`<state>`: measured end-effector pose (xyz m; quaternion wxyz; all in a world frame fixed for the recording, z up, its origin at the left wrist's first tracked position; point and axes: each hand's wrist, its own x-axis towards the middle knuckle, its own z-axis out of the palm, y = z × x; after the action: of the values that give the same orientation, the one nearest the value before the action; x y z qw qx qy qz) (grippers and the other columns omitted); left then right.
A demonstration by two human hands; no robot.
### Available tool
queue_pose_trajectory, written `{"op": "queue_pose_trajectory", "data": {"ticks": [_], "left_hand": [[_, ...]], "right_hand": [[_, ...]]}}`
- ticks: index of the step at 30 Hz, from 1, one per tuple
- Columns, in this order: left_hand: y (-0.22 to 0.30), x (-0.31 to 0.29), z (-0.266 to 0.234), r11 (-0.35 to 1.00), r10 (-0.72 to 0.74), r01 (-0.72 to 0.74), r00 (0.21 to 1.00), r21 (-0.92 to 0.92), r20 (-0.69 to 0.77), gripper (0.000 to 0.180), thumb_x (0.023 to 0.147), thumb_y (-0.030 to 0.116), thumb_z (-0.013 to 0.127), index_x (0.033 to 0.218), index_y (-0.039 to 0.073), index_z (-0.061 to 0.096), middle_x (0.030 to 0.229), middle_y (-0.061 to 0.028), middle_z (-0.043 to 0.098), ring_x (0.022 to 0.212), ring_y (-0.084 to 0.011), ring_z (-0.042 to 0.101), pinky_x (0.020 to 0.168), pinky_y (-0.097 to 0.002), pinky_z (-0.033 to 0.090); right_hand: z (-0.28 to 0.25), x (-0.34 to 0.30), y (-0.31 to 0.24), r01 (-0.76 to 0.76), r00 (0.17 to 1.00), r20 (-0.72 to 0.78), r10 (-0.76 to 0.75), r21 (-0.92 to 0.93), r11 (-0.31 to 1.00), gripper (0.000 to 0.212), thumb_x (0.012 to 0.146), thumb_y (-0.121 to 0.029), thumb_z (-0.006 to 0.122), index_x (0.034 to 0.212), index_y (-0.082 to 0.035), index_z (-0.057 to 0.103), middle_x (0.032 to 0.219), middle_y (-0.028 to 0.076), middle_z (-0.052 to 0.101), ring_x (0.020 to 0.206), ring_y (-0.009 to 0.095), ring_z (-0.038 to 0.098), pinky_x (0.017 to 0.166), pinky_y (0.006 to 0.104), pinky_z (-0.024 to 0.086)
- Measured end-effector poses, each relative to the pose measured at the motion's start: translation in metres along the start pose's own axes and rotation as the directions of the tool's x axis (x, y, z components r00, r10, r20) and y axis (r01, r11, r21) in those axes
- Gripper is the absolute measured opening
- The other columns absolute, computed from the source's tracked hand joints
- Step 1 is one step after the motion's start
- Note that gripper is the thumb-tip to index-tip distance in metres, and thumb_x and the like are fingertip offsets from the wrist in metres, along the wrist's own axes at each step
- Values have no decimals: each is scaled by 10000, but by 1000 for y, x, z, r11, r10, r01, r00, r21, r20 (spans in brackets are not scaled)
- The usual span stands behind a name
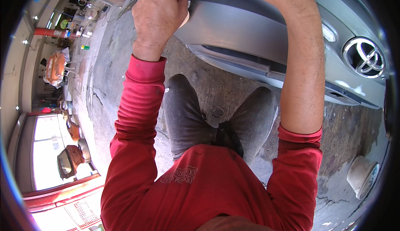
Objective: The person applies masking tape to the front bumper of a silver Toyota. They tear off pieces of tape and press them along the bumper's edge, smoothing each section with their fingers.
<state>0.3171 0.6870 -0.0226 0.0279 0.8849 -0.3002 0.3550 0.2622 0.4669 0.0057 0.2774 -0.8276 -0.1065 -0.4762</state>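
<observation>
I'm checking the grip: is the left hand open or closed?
Closed: the left hand has its fingers curled inward near the grey bumper.

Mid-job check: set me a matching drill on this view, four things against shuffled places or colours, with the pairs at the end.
Things:
1. left hand
2. round emblem
3. bucket
4. sleeves

Places or colours:
A. whitish, on the floor at the lower right
B. red
C. at the left end of the grey bumper, near the picture's top edge
D. silvery, at the upper right

Pairs: 1-C, 2-D, 3-A, 4-B
</observation>
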Motion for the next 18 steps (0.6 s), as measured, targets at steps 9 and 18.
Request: {"op": "queue_pose_trajectory", "data": {"ticks": [9,18], "left_hand": [[-1,11,8,998,61,-61,998,-10,-34,172,944,308,720,965,149,784,740,-133,729,706,-376,729,617,-460,570],[11,24,-3,993,99,-100,995,-58,-8,99,916,126,664,872,51,711,750,-231,688,713,-443,691,628,-522,535]], "right_hand": [[1,1,8,27,999,-29,-27,-14,1000,264,816,-78,706,1034,61,763,952,237,752,936,391,729,919,464,560],[-7,8,1,-49,999,5,50,-62,997,198,790,-66,679,917,73,742,897,278,719,910,438,708,874,499,552]]}}
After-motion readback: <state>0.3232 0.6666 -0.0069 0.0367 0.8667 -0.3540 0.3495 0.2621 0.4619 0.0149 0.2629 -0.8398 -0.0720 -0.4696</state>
